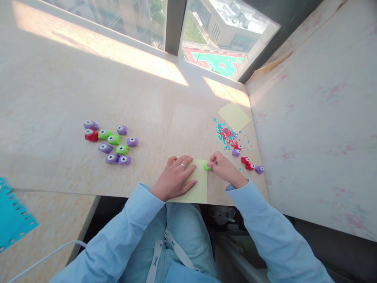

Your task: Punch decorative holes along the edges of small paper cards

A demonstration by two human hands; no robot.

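Note:
My left hand (pixel 176 176) lies flat with fingers stretched out on a yellow paper sheet (pixel 198 188) at the near edge of the marble sill. A ring shows on one finger. My right hand (pixel 224 169) is closed around a small green paper punch (pixel 206 166) set at the sheet's right edge. Just right of that hand lie two red punches (pixel 247 163) and a purple punch (pixel 259 169). Another purple punch (pixel 236 152) sits beside a pile of red and blue paper bits (pixel 226 134).
A cluster of several purple, green and red punches (pixel 110 142) lies to the left. A second yellow sheet (pixel 234 116) rests near the window. A blue punched paper (pixel 11 216) lies at lower left. A wall panel (pixel 318 118) stands on the right.

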